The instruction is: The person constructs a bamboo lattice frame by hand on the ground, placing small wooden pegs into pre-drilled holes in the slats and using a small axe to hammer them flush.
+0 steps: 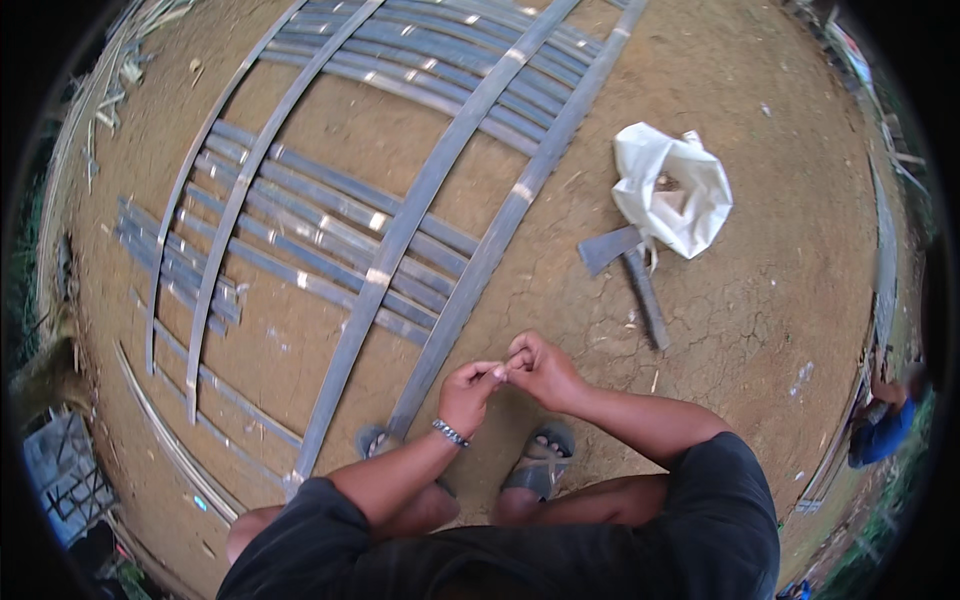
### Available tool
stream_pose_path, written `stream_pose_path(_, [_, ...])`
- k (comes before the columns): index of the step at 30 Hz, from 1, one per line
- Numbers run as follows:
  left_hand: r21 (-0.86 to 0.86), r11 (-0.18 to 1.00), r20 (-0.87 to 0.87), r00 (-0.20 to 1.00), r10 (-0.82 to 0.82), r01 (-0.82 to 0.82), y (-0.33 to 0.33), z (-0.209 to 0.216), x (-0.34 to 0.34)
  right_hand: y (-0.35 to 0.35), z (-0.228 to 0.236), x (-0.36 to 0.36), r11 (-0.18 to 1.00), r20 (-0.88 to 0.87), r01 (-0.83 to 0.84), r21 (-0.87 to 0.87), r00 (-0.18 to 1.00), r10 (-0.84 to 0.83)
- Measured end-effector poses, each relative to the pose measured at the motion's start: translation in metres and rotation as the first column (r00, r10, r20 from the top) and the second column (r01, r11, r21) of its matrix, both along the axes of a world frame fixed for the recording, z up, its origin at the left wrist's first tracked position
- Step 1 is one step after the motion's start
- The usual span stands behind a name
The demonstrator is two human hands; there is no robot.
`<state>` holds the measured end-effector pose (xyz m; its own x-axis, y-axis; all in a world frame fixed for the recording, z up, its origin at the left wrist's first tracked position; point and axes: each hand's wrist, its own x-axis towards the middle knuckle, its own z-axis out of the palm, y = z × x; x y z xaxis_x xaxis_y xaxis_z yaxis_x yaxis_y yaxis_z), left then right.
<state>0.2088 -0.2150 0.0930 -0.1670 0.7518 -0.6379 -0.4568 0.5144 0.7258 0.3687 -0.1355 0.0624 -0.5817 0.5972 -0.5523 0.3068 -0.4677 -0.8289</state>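
The left hand (466,398), fingers narrowed to a pinch, has slats (400,235) to its left and beyond it. Its fingertips meet the right hand (542,372), likewise narrowed; whether either grips anything, I cannot tell. Beyond and right of that hand lie an axe (646,300) and, farther, a bag (705,175).

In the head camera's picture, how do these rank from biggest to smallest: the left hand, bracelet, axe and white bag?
1. White bag: looks largest.
2. Axe and left hand: unsure; the axe stretches longer, but the hand seems nearer the camera.
3. Bracelet: looks smallest.
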Motion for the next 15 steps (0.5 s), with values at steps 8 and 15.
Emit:
stream_pose_path(8, [0.035, 0.997, -0.513, 0.855, 0.076, -0.068, -0.048, -0.062, -0.03, -0.005, 0.002, 0.017, 0.983, 0.247, -0.164, 0.085, 0.959, 0.138])
stream_pose_path(15, [0.163, 0.977, -0.911, 0.402, 0.096, 0.136, -0.031, -0.086, -0.075, 0.005, -0.017, 0.076, 0.968, 0.415, -0.058, 0.246, 0.908, -0.051])
